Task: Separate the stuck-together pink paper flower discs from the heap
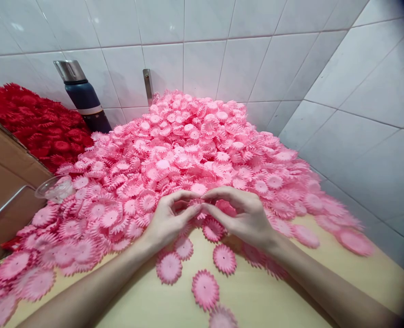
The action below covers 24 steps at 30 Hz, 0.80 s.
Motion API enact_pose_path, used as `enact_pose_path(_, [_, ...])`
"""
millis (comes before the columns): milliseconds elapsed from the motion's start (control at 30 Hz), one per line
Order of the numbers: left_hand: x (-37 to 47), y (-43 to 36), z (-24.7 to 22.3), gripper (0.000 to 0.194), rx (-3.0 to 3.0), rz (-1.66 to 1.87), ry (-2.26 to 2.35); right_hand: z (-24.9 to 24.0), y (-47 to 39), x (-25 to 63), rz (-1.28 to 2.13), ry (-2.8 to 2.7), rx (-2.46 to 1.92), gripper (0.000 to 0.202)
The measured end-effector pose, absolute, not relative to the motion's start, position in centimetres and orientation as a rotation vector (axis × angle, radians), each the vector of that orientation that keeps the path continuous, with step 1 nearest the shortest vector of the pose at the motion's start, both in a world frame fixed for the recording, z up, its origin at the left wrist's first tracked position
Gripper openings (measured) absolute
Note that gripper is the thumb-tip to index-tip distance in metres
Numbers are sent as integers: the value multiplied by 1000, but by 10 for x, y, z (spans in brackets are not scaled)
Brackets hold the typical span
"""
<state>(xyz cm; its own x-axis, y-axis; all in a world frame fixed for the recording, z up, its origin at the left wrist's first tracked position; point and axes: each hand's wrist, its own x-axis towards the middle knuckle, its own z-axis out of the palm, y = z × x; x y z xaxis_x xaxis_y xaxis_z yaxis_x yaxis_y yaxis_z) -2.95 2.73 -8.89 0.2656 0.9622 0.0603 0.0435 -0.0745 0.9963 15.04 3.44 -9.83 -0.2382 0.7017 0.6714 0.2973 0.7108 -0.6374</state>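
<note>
A big heap of pink fabric flower petals (188, 150) covers the yellowish table (263, 296) up to the tiled wall. My left hand (169, 218) and my right hand (243, 214) meet at the heap's near edge, fingertips pinched together on one pink petal piece (198, 206) between them. Several loose pink petals (205, 288) lie flat on the table just below my hands.
A heap of red petals (41, 123) lies at the back left beside a dark blue flask (84, 98) with a steel cap. A clear plastic cup (53, 187) sits at the left edge of the pink heap. A brown cardboard box (7, 177) stands left. Tiled walls close the back and right.
</note>
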Motion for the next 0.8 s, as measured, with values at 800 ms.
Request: enact_pose_path(800, [-33,25,-89,44,1649,947,1240,-89,30,151,669,-1801,-700,24])
